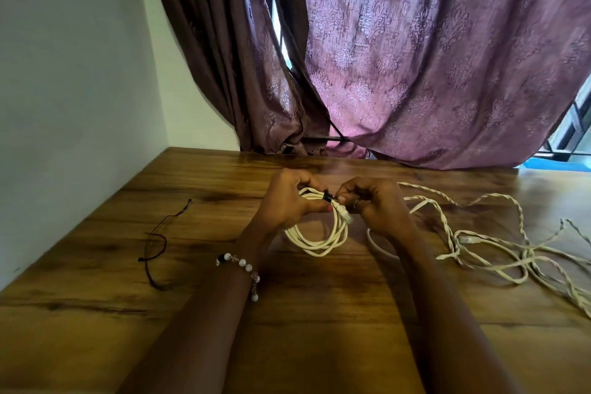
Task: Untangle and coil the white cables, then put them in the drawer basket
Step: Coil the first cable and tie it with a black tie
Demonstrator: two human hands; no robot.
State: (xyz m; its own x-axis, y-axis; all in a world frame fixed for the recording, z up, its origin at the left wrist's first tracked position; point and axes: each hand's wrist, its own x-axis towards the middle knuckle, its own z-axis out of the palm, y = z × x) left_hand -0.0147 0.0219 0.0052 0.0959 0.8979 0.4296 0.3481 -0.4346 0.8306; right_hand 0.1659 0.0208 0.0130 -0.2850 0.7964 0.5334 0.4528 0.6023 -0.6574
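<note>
A coiled white cable [323,241] hangs in loops just above the wooden table [224,313]. My left hand [289,198] grips the top of the coil. My right hand [375,205] pinches a thin black tie [327,196] wrapped around the coil's top, beside a white connector [344,214]. To the right, a tangle of twisted white cables [499,249] lies spread over the table. A loop of white cable [379,246] shows under my right wrist. No drawer basket is in view.
A loose dark string [156,243] lies on the table at the left. Purple patterned curtains [415,57] hang behind the table's far edge. A white wall [70,73] borders the left side.
</note>
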